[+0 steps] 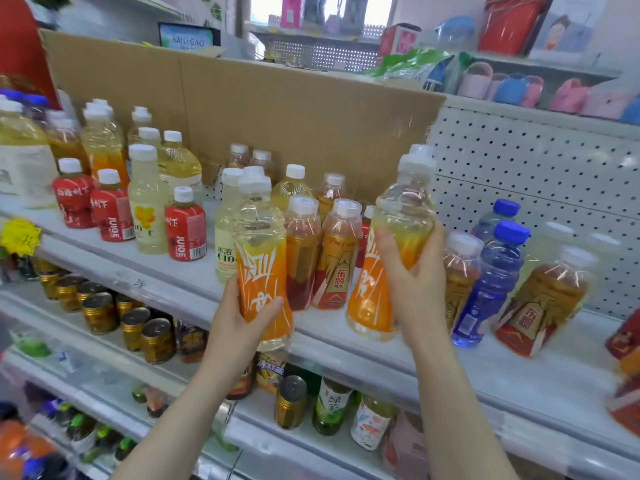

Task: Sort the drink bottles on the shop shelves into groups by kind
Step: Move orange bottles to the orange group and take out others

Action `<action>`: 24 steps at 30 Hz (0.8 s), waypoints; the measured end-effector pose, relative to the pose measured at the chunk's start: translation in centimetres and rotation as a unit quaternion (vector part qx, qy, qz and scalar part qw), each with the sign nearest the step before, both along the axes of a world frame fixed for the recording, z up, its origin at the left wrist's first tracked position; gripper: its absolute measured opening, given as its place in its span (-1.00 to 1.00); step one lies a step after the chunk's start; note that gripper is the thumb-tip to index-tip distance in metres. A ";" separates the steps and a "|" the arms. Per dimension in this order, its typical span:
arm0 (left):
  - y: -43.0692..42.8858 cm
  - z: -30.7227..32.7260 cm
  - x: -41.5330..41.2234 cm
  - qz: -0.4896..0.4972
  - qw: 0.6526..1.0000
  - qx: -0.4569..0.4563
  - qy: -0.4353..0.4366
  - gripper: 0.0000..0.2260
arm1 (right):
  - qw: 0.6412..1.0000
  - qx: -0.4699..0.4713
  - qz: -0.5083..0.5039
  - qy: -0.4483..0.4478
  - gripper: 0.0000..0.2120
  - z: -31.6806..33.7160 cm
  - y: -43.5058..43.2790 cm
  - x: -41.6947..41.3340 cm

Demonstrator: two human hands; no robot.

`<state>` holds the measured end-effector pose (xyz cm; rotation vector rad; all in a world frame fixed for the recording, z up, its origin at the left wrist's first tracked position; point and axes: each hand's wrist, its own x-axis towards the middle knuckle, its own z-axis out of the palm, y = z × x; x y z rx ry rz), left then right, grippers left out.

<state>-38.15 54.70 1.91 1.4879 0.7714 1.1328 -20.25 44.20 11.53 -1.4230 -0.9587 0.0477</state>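
My left hand (242,315) and right hand (412,271) each grip an orange-labelled bottle — left bottle (261,261), right bottle (391,251) — fingers wrapped around them, above the shelf (381,355).

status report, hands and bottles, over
Left hand grips orange-label bottle. Right hand grips matching bottle, tilted. Gold-label bottles crowd the shelf behind.

Cardboard sheet (277,109) upright at the back, white pegboard (536,174) to its right, pink and blue slippers (512,90) above the pegboard, gold cans (100,313) lower left, yellow price tag (19,237) far left, red box (509,22) top right.
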 end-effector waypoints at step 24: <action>3.1 -3.5 -23.9 0.084 0.984 -0.124 -0.091 -0.45 | 0.957 -0.077 0.252 0.121 -0.44 -9.4 11.0 -22.7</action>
